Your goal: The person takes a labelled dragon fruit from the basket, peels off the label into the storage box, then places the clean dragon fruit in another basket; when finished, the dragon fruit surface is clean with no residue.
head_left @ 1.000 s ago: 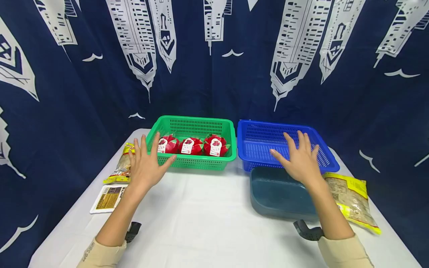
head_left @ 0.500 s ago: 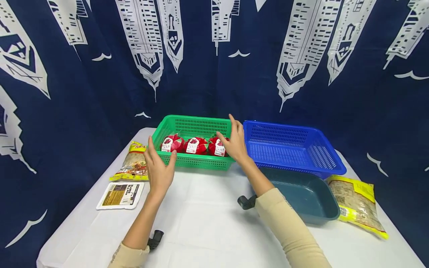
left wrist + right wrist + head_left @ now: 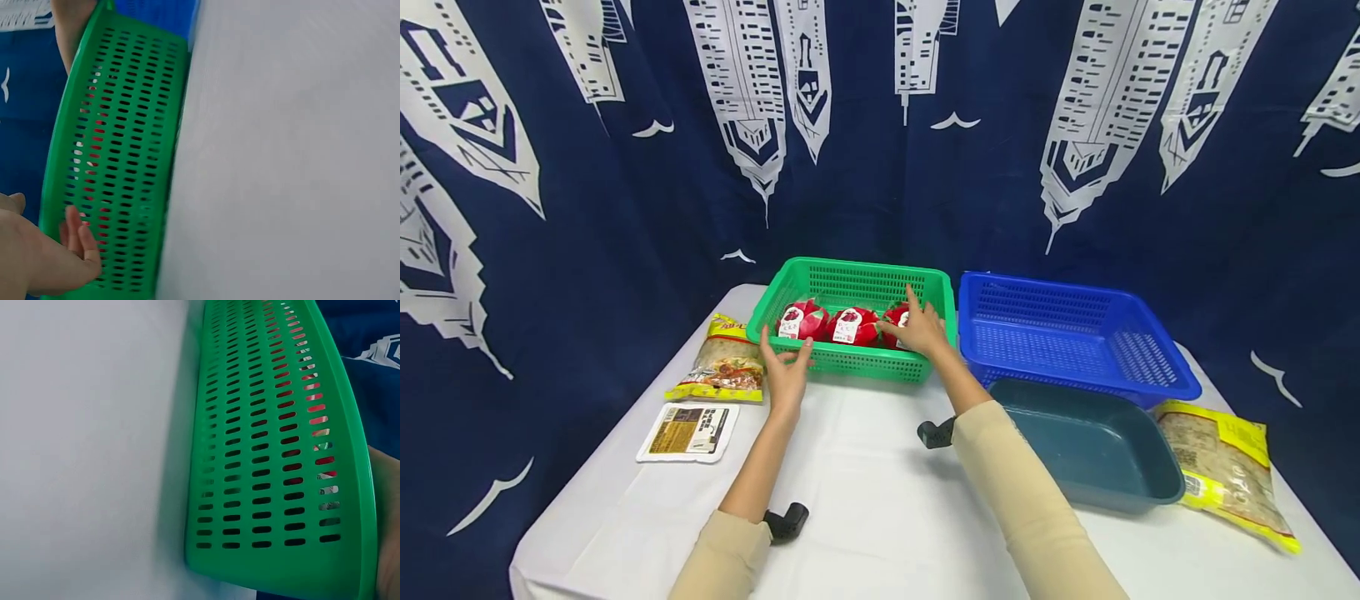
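Observation:
Three red dragon fruits (image 3: 853,326) with white labels lie in a row in the green basket (image 3: 865,364). My right hand (image 3: 925,332) reaches over the basket's front right rim. Its thumb and index finger are spread over the right-hand fruit, partly covering it; in the right wrist view only a bit of this hand (image 3: 389,519) shows beyond the rim. My left hand (image 3: 786,379) is at the basket's front left corner, thumb and index finger apart. In the left wrist view the left hand's fingers (image 3: 84,240) are right at the perforated front wall, holding nothing.
Right of the green basket stands a blue basket (image 3: 1037,342), with a dark teal tub (image 3: 1086,450) before it. A yellow-ended bag (image 3: 1221,467) lies far right. Another bag (image 3: 726,362) and a flat white labelled pack (image 3: 688,433) lie on the left.
My right hand has swung left from over the blue basket to the right-hand dragon fruit. The left hand has come to the green basket's front corner. The whole head view has shifted.

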Action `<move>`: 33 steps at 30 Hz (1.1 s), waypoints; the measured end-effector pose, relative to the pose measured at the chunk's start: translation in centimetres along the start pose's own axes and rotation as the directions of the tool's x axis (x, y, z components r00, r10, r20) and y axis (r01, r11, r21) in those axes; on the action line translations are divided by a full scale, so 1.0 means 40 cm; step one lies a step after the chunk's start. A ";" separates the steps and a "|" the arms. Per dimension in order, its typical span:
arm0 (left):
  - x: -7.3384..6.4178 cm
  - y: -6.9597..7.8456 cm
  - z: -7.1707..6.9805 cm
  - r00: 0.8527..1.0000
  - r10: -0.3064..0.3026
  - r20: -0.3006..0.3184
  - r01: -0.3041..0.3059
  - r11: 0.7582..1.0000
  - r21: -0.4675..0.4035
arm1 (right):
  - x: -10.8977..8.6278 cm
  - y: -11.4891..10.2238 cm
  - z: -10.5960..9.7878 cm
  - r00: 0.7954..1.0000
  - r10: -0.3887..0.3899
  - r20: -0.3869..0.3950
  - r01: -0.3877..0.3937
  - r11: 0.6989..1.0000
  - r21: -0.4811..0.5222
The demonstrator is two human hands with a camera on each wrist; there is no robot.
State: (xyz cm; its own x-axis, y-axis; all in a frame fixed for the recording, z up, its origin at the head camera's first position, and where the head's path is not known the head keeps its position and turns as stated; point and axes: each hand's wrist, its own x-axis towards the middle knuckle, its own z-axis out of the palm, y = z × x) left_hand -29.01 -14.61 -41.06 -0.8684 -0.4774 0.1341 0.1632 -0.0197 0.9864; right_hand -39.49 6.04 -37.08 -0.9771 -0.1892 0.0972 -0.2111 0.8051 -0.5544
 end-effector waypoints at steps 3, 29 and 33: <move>0.017 -0.021 0.007 1.000 0.009 -0.007 -0.010 0.993 -0.117 | 0.007 0.000 0.003 0.999 0.040 0.036 -0.037 0.996 -0.077; 0.038 -0.055 0.008 0.997 0.080 -0.015 -0.080 0.942 -0.325 | 0.003 0.000 0.009 1.000 0.015 -0.007 -0.016 0.987 -0.161; 0.039 -0.056 0.011 0.997 0.079 -0.020 -0.081 0.942 -0.325 | -0.002 0.003 0.003 0.999 -0.007 -0.037 0.001 0.986 -0.164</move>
State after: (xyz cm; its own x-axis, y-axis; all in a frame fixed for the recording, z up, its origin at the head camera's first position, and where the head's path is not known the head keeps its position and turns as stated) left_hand -30.93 -14.91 -43.03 -0.8433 -0.4949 0.2096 0.3765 -0.2658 0.8875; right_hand -39.43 6.07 -37.25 -0.9759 -0.1743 0.1314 -0.2136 0.8862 -0.4111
